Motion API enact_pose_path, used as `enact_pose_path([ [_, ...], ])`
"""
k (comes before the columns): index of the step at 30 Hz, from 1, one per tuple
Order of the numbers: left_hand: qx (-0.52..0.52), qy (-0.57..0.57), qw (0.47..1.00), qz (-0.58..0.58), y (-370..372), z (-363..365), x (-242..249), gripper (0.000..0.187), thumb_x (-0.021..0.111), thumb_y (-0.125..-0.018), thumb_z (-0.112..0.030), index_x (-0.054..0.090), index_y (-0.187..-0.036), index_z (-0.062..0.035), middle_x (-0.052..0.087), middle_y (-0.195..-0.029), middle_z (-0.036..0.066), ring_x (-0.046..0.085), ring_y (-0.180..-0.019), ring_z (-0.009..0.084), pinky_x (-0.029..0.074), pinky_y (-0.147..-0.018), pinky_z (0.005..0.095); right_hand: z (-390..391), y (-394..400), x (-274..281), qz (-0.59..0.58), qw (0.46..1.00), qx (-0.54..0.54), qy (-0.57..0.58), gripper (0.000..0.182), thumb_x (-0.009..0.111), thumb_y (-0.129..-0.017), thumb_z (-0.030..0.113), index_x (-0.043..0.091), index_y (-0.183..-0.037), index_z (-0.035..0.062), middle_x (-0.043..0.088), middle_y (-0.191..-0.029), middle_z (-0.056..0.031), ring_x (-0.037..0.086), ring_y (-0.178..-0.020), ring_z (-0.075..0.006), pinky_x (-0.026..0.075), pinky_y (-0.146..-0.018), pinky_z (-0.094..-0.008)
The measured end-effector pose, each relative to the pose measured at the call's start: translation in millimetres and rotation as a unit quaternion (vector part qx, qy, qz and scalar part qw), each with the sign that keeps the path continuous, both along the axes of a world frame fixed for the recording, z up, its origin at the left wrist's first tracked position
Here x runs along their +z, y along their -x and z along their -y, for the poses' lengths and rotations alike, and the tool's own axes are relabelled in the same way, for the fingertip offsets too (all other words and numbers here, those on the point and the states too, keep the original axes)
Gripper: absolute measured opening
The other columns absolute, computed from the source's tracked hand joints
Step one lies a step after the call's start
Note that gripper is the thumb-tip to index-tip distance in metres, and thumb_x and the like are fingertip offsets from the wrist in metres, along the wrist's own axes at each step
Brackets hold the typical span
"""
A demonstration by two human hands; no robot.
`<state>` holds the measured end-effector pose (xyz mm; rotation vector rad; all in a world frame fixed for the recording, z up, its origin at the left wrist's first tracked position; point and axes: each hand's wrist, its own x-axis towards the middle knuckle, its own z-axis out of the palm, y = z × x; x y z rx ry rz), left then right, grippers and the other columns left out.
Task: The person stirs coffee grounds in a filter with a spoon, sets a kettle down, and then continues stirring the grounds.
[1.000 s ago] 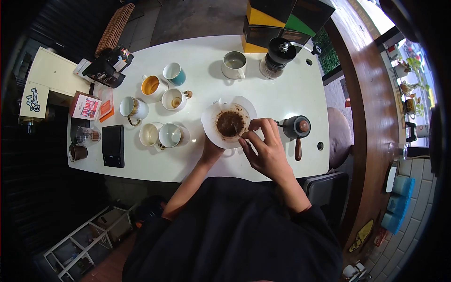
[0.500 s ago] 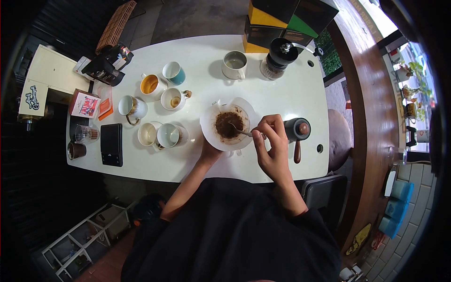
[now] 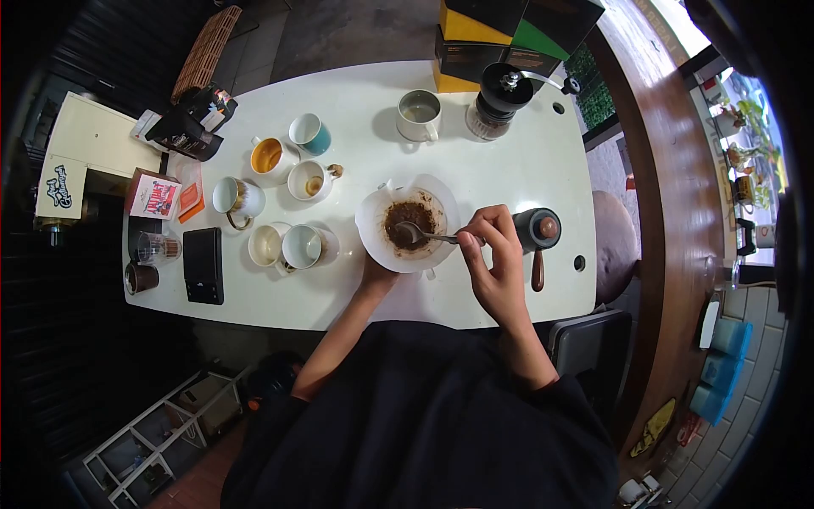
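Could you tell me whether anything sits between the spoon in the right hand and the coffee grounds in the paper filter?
Nothing visible does: the right hand holds the spoon, whose bowl already lies on the coffee grounds inside the open paper filter.

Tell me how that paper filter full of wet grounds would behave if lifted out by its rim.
The paper filter looks thin and wet, so it would probably sag and might tear. The grounds likely make it bottom-heavy. The left hand steadies it from below while the right hand holds a spoon in it.
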<state>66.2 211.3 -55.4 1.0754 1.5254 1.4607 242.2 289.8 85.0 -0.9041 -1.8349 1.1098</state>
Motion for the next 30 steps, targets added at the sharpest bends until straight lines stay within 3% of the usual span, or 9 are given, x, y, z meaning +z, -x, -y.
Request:
enact_pose_path([
  [2,-0.003,0.006,1.000,-0.008,1.8,0.6,-3.9,0.073,0.083,-0.082,-0.021,0.046,-0.143,-0.0053,0.056,-0.139,0.013,0.054,-0.128,0.0267,0.043,-0.109,0.0409,0.6,-0.3,1.4,0.001,1.000,0.002,0.005,0.012,0.069,-0.093,0.007,0.063,-0.090,-0.0041,0.050,-0.096,-0.0091,0.054,-0.083,-0.0200,0.047,-0.076,-0.0324],
  [4,-0.004,-0.001,0.998,-0.061,4.0,1.3,-9.0,0.080,0.086,-0.075,-0.012,0.044,-0.142,-0.0017,0.056,-0.136,0.013,0.055,-0.126,0.0240,0.045,-0.108,0.0391,0.9,-0.4,3.1,0.010,1.000,0.011,-0.001,0.012,0.071,-0.091,0.007,0.065,-0.091,-0.0033,0.050,-0.097,-0.0086,0.054,-0.083,-0.0198,0.047,-0.076,-0.0327],
  [8,-0.006,-0.013,0.997,-0.071,5.4,2.1,-16.3,0.078,0.086,-0.076,-0.012,0.045,-0.141,-0.0014,0.057,-0.136,0.013,0.056,-0.126,0.0243,0.045,-0.108,0.0394,2.5,-0.8,7.8,0.031,0.999,0.014,-0.009,0.012,0.073,-0.089,0.006,0.066,-0.091,-0.0028,0.050,-0.097,-0.0083,0.055,-0.083,-0.0194,0.047,-0.075,-0.0325],
  [10,-0.006,-0.023,1.000,0.000,4.5,1.3,-14.0,0.077,0.086,-0.075,-0.012,0.046,-0.141,-0.0010,0.057,-0.135,0.014,0.057,-0.125,0.0245,0.045,-0.107,0.0391,3.7,0.0,9.9,0.034,0.999,0.017,-0.005,0.012,0.075,-0.087,0.004,0.065,-0.091,-0.0028,0.050,-0.098,-0.0083,0.055,-0.081,-0.0193,0.047,-0.074,-0.0325],
  [17,-0.010,-0.004,1.000,0.016,4.0,-3.3,-7.0,0.077,0.086,-0.074,-0.013,0.046,-0.139,-0.0007,0.059,-0.132,0.014,0.058,-0.121,0.0236,0.047,-0.105,0.0381,5.8,0.9,8.4,0.047,0.998,0.006,-0.043,0.011,0.074,-0.087,0.003,0.065,-0.091,-0.0015,0.051,-0.099,-0.0089,0.055,-0.080,-0.0201,0.047,-0.073,-0.0337],
  [22,0.007,-0.026,0.997,-0.076,4.7,-1.6,-5.7,0.074,0.086,-0.075,-0.013,0.047,-0.136,-0.0002,0.060,-0.130,0.013,0.059,-0.120,0.0233,0.048,-0.103,0.0383,1.1,-1.4,13.5,0.094,0.989,-0.013,-0.111,0.012,0.075,-0.084,0.003,0.066,-0.093,0.0021,0.051,-0.100,-0.0104,0.053,-0.087,-0.0251,0.045,-0.076,-0.0366],
  [26,0.013,-0.039,0.997,-0.065,4.2,-3.2,-8.9,0.073,0.086,-0.075,-0.013,0.047,-0.136,-0.0002,0.060,-0.129,0.013,0.059,-0.119,0.0232,0.048,-0.103,0.0384,-3.6,-4.3,21.8,0.146,0.964,-0.016,-0.222,0.015,0.075,-0.081,0.004,0.066,-0.092,0.0031,0.052,-0.104,-0.0119,0.052,-0.093,-0.0299,0.045,-0.078,-0.0402],
  [30,0.014,-0.051,0.997,-0.052,3.3,-4.1,-11.2,0.073,0.086,-0.075,-0.012,0.048,-0.136,-0.0002,0.060,-0.129,0.013,0.060,-0.119,0.0231,0.048,-0.103,0.0384,-6.3,-1.6,23.6,0.181,0.949,0.000,-0.259,0.014,0.074,-0.081,0.003,0.066,-0.092,0.0039,0.053,-0.107,-0.0124,0.054,-0.097,-0.0308,0.046,-0.081,-0.0421],
])
